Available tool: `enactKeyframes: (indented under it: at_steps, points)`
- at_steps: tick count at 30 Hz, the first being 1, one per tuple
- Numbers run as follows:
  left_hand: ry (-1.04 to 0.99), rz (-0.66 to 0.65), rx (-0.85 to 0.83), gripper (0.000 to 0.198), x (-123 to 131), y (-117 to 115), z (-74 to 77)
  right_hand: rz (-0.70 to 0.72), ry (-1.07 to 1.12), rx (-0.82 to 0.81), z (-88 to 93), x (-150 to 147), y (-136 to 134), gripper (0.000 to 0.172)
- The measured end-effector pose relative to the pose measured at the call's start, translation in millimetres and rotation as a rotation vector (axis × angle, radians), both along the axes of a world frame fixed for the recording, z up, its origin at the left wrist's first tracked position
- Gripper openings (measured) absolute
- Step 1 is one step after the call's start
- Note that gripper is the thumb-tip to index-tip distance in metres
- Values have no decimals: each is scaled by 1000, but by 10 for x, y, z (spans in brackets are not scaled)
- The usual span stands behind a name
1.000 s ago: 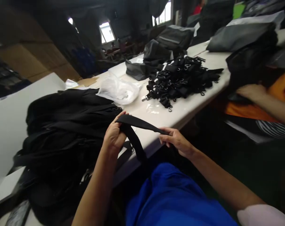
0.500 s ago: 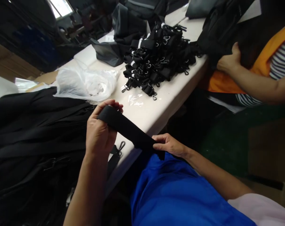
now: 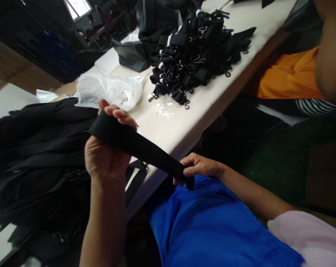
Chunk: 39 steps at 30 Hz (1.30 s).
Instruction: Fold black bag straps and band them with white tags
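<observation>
A wide black strap (image 3: 140,146) stretches taut between my two hands, over the near edge of the white table (image 3: 184,126). My left hand (image 3: 106,148) is raised with its fingers curled over the strap's upper end. Lower and to the right, my right hand (image 3: 197,167) pinches the strap's other end above my blue lap (image 3: 212,226). A second length of strap with a metal clip (image 3: 137,174) hangs down below my left hand.
A heap of black bags (image 3: 37,155) covers the table's left. A crumpled clear plastic bag (image 3: 109,89) lies behind my left hand. A pile of black clip straps (image 3: 195,52) sits farther back. Another person in orange (image 3: 292,74) sits at the right.
My left hand has risen and pulled the strap's end up and left, stretching it longer. My right hand stays low near my lap. The view has tipped downward.
</observation>
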<state>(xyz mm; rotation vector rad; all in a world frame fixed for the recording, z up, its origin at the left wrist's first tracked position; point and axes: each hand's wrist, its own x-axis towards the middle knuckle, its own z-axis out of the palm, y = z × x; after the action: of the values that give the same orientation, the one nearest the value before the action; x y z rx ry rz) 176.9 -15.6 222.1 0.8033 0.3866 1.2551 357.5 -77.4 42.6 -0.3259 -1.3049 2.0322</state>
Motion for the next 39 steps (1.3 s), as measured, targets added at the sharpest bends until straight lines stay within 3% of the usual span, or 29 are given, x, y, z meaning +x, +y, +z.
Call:
enactKeyframes:
  at_steps: [2, 5, 8, 12, 18, 20, 23, 26, 33, 36, 39]
  points:
    - [136, 150, 52, 16, -110, 115, -56, 26, 77, -130, 4, -22, -73, 45]
    - [385, 387, 96, 24, -286, 315, -249, -38, 146, -238, -33, -55, -116, 42]
    - [487, 489, 48, 19, -411, 473, -491, -105, 188, -304, -56, -33, -98, 39]
    - [552, 467, -66, 11, -402, 596, -676, -158, 209, -365, -40, 98, -69, 34]
    - [589, 362, -182, 11, -24, 801, -723, -262, 228, -376, -119, 398, -78, 29]
    - [633, 332, -52, 15, 138, 880, -769, -298, 241, -414, -154, 495, -73, 27]
    - [751, 292, 283, 23, 361, 974, -854, -361, 286, -501, -165, 645, -55, 25]
    - [935, 264, 524, 24, 537, 1054, -887, -442, 298, -489, -135, 813, -56, 24]
    - [1421, 437, 986, 43, 729, 1210, -738, -591, 150, -355, -130, 1088, -103, 32]
    - [1401, 442, 1025, 52, 722, 1317, -724, -683, 132, -378, -94, 1065, -28, 33]
    - [1242, 320, 776, 50, 686, 1471, -800, -773, 123, -358, 29, 999, 65, 39]
